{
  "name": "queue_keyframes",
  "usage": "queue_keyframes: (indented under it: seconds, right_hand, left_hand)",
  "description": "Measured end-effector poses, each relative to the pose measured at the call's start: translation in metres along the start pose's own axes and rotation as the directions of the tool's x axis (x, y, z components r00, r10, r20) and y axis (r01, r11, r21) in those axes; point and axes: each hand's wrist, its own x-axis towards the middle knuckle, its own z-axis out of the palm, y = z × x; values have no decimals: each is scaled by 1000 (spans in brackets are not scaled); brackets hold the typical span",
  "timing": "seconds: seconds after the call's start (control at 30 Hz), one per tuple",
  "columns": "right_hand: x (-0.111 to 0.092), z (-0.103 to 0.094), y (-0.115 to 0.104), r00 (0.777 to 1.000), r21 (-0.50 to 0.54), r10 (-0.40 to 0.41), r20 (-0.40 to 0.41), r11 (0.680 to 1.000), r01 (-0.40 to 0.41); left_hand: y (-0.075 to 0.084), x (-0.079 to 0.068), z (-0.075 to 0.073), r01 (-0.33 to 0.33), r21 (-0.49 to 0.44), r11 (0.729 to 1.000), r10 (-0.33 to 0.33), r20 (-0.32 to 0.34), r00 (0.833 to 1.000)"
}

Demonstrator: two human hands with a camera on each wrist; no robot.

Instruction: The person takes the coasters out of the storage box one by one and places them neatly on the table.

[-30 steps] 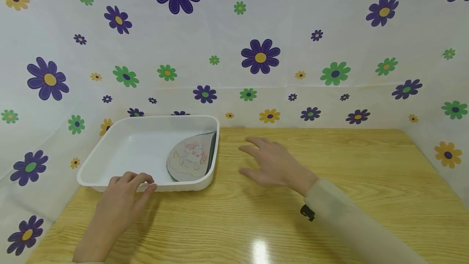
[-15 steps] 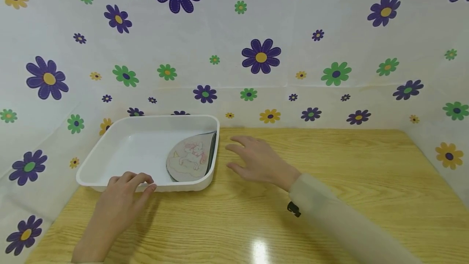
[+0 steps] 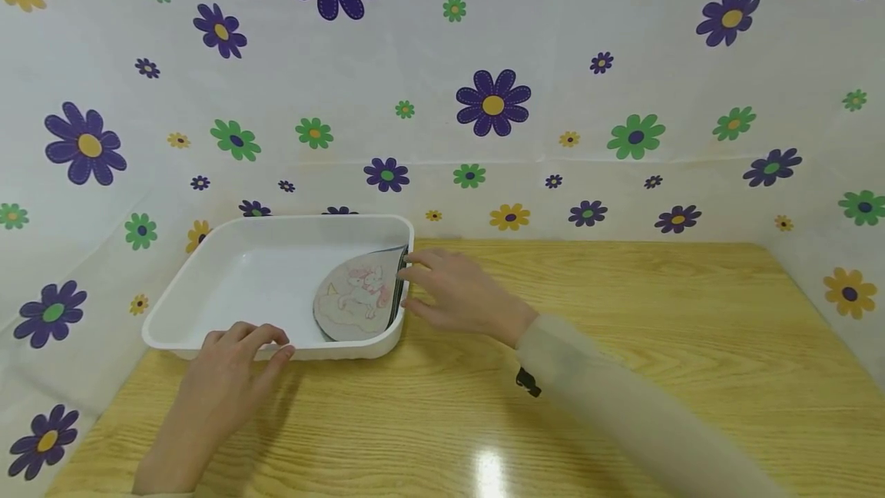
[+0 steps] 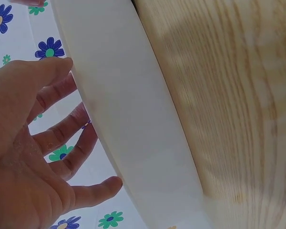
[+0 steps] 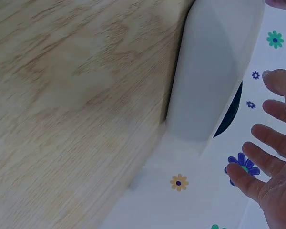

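A white plastic tray (image 3: 270, 252) with raised sides sits at the left of the table. In its right end leans a flat, round-edged item (image 3: 353, 298) with a pale unicorn picture and dark layered edges along its straight side. My left hand (image 3: 231, 367) rests at the tray's near rim, fingers loosely bent over it and thumb beside it. My right hand (image 3: 459, 294) reaches over the right rim, spread fingertips at the item's dark straight edge. In the right wrist view its fingers (image 5: 267, 138) are parted with nothing between them, and a dark part of the item shows past the rim.
The wood-grain table (image 3: 622, 344) extends to the right and front of the tray. A white cloth (image 3: 553, 83) with purple, green and yellow flowers hangs behind and at both sides. A black clip (image 3: 528, 382) hangs below the right sleeve (image 3: 608, 383).
My right hand has moved left from above the bare table to the tray's right rim, reaching the item's edge. The left hand, the tray and the item stay in place.
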Motion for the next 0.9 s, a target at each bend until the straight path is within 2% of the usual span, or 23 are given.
queue_keyframes:
  seconds: [0.23, 0.57, 0.7, 0.9]
  right_hand:
    - [19, -1, -13, 994, 27, -26, 109, 999, 23]
    - [44, 1, -26, 959, -10, 37, 282, 999, -36]
    - [54, 1, -30, 937, -32, 51, 347, 999, -43]
    - [70, 0, -35, 882, -51, 97, 461, 995, -83]
  left_hand:
    - [-2, 0, 1, 6, -2, 1000, -6, 8, 1000]
    - [-1, 0, 0, 14, -4, 1000, -13, 16, 1000]
    - [-1, 0, 1, -1, -3, 1000, 1, -6, 1000]
    - [-3, 0, 1, -9, -12, 1000, 8, -4, 1000]
